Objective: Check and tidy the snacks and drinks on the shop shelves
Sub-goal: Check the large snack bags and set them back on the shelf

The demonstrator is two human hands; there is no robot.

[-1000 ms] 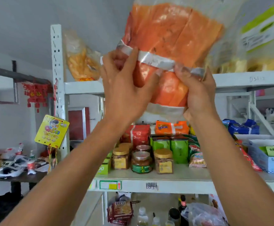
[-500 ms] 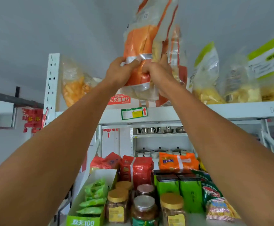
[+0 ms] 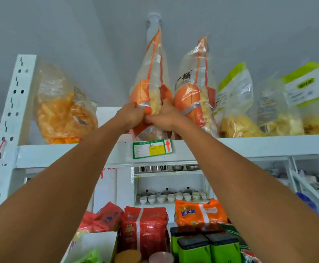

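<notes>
You face a white rack whose top shelf (image 3: 249, 147) carries a row of upright snack bags. A loose pack of orange crisps (image 3: 63, 107) sits at the left end and yellow-green bags (image 3: 234, 103) stand to the right. In the middle, the tall orange bag (image 3: 151, 88) you hold stands just beside its twin bag (image 3: 194, 95), with its base at the shelf's front lip, above the price label (image 3: 152, 149). I cannot tell whether it sits fully on the board. Your left hand (image 3: 130, 115) and right hand (image 3: 166, 118) both wrap curled fingers round its lower part, thumbs close together. By my reading this bag is nearly placed. Pushing it back, letting go, and checking the red packs (image 3: 143, 230) and green tins (image 3: 208, 245) on the shelf below remain.
</notes>
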